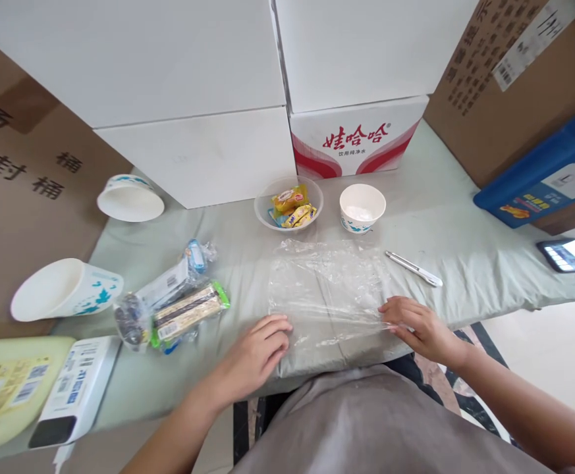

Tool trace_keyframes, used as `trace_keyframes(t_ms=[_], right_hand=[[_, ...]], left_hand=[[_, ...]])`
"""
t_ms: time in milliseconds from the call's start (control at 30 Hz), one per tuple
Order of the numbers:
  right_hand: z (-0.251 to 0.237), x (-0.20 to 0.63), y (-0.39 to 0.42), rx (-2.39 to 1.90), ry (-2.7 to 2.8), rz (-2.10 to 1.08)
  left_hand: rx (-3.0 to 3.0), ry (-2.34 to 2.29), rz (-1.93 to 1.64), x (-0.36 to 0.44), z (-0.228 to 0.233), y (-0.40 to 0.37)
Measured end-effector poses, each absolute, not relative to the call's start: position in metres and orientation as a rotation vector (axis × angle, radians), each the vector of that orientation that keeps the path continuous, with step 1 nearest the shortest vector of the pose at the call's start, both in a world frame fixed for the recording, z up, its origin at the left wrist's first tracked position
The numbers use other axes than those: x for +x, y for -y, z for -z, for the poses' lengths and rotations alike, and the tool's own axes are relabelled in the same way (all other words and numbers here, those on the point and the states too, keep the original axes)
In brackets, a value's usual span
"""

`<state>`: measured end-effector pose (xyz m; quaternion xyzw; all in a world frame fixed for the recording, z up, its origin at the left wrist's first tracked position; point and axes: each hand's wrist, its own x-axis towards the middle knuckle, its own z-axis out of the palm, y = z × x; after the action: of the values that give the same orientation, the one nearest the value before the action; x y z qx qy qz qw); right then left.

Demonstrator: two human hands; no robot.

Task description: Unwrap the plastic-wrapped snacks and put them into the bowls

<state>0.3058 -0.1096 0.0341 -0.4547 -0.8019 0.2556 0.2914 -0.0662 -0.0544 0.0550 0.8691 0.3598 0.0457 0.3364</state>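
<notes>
A clear plastic sheet [327, 289] lies flat on the pale green table cover [445, 230] in front of me. My left hand [257, 352] rests with curled fingers on the sheet's near left edge. My right hand [415, 326] presses its fingertips on the sheet's near right corner. Neither hand lifts anything. Beyond the sheet stand a clear bowl [290, 204] with yellow wrapped snacks and a white paper bowl [362, 207].
A white pen [414, 268] lies right of the sheet. Wrapped snack bars [176, 309] lie to the left, with two tipped paper bowls [64, 289] [129, 197]. White boxes [193, 99] and cardboard stand behind. A phone [571, 253] and a blue box [544, 174] sit at right.
</notes>
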Motion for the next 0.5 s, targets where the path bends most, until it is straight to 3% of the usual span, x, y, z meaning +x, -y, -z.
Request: trace_keyframes(t_ms=[267, 500], right_hand=[[-0.018, 0.283, 0.077, -1.51, 1.371, -1.151], [-0.004, 0.26, 0.049, -1.592, 1.378, -1.074]], left_hand=[[1.87, -1.299, -0.284, -0.046, -0.062, 0.008], [2.007, -1.706, -0.273, -0.036, -0.04, 0.0]])
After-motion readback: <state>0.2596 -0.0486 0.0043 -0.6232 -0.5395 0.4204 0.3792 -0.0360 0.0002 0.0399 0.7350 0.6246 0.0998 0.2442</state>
